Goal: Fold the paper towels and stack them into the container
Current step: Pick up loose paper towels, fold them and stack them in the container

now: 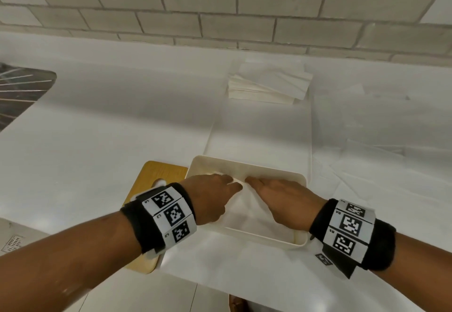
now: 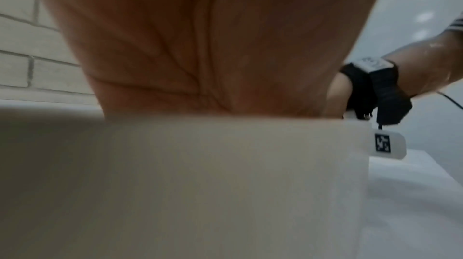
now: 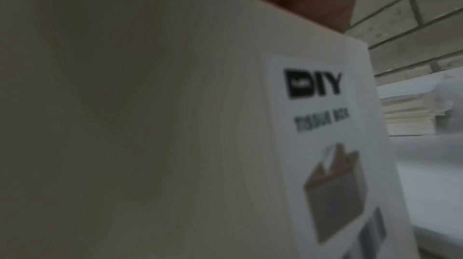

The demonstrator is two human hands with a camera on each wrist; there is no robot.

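**Both hands in container, pressing folded towel flat**

Left hand [image 1: 212, 196]: inside container [image 1: 299, 240], palm down on towel [image 1: 249, 211], fingers straight and together, tips pointing toward far wall. Wrist over near-left rim.

Right hand [image 1: 283, 200]: likewise palm down on same towel, fingers extended flat, tips nearly meeting left fingertips at towel's far edge. Wrist over near-right rim.

Towel: lying inside container, directly beneath both palms; long axis apparently along container's length, left to right. Neither hand nearer; both in contact.

Container: cream, open-topped, standing on a spread sheet [image 1: 259, 128] on the counter [image 1: 110, 121]. Wooden lid [image 1: 156, 177] just beside it, left.

Stack [image 1: 266, 84]: further towels, beyond container, toward tiled wall [image 1: 220, 6], well apart from both hands; loose sheets right of it.

Judgement: placing nearly done; next reach forward and slightly right, favouring right hand.
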